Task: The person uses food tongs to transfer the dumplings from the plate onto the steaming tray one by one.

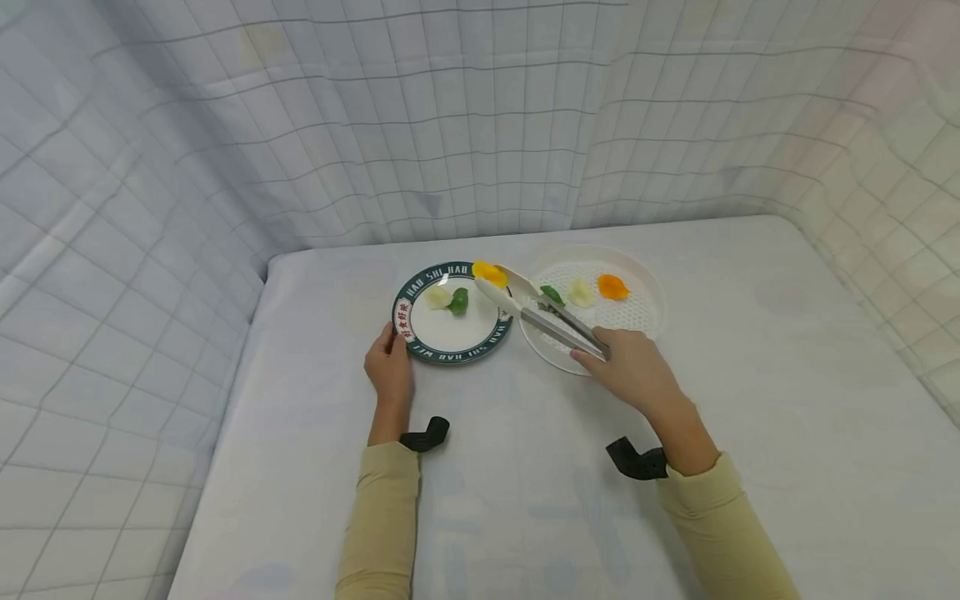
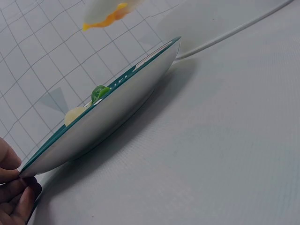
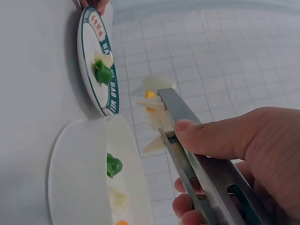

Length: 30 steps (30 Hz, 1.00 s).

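Observation:
My left hand (image 1: 388, 362) pinches the left rim of a white plate (image 1: 442, 337) with a dark green lettered border; in the left wrist view, thumb and fingers meet at its edge. On that plate sit a pale piece (image 1: 437, 297) and a green piece (image 1: 459, 302), side by side. My right hand (image 1: 633, 367) grips metal tongs (image 3: 187, 140) with whitish tips. Between those tips is a bright yellow piece (image 1: 490, 273), held over the plate's upper right rim. Seen from the right wrist, the tips partly hide it.
Right of the plate, below the tongs, stands a round white container (image 1: 651, 304) with a textured bottom. It holds a green piece (image 1: 552, 294), a pale piece (image 1: 581, 292) and an orange piece (image 1: 613, 287). A grid-patterned cloth (image 1: 450, 125) hangs behind the table (image 1: 510, 500).

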{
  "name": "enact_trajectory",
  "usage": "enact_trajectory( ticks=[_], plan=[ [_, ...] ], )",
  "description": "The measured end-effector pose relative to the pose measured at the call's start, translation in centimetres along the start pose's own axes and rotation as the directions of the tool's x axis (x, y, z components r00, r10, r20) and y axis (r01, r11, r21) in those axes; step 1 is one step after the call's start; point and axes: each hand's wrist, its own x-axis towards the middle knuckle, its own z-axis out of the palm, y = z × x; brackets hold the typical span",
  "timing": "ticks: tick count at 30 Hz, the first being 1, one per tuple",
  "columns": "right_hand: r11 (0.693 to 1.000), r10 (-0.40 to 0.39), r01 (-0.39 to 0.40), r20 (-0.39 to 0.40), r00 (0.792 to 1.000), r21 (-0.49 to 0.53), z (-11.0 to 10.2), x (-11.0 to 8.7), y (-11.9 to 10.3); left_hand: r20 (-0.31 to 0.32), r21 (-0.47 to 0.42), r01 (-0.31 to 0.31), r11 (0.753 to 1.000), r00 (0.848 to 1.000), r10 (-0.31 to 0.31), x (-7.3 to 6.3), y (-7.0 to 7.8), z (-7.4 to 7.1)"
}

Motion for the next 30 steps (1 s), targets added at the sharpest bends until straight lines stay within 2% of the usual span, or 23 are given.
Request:
enact_trajectory(
  ticks=[6, 14, 21, 30],
  plan=[
    [0.994, 0.105, -0.104, -0.035, 0.994, 0.026, -1.3, -2.4, 1.6, -0.017, -0.001, -0.012, 1.000, 1.000, 0.012, 0.2, -0.2, -0.2],
    [0.974, 0.228, -0.227, -0.053, 0.972, 0.022, -2.7, -5.3, 3.7, -0.011, -0.016, -0.010, 1.000, 1.000, 0.010, 0.0, -0.1, -0.2],
    [0.962, 0.272, -0.272, -0.070, 0.960, 0.004, -3.5, -7.4, 5.1, 0.003, -0.013, -0.004, 1.000, 1.000, 0.004, -0.1, -0.2, -0.1],
    [0.949, 0.308, -0.312, -0.082, 0.948, -0.036, -4.8, -8.3, 5.5, 0.020, -0.022, 0.005, 1.000, 1.000, -0.005, 0.0, -0.3, 0.0]
  ],
)
